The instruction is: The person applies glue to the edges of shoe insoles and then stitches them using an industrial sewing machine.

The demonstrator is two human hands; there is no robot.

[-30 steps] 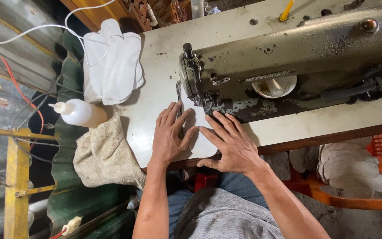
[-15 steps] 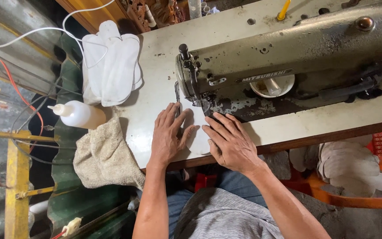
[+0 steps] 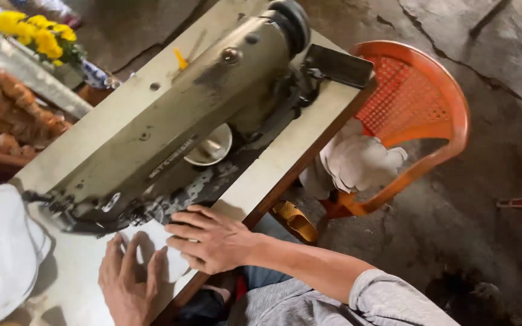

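Closest to me, the person's left hand (image 3: 129,284) lies flat on the pale tabletop (image 3: 285,151), fingers spread out and pointing up toward the machine, not gripping anything. Just beside it, the right hand (image 3: 212,238) is flat too, fingers stretched to the left. Both hands press down on a small piece of thin white cloth (image 3: 152,244) that lies on the table between them, right in front of the needle end of the machine. The hands are close together, and the fingertips of the right one sit on the cloth near the left one's fingers. The right arm comes in from the bottom with a grey short sleeve (image 3: 388,299). To the far left, a pile of white cloth pieces (image 3: 1,247) rests on the table edge. Behind the hands stands the big old grey-green metal sewing machine (image 3: 170,121), dirty and worn, lying slantwise across the table. A round shiny metal dish (image 3: 209,148) sits under its arm. A black flat box (image 3: 339,65) lies on the table's far corner. Off the table to the right is an orange plastic chair (image 3: 421,102) with more white cloth pieces (image 3: 357,160) heaped on its seat. Far back on the left are yellow flowers (image 3: 34,33) in a small vase.
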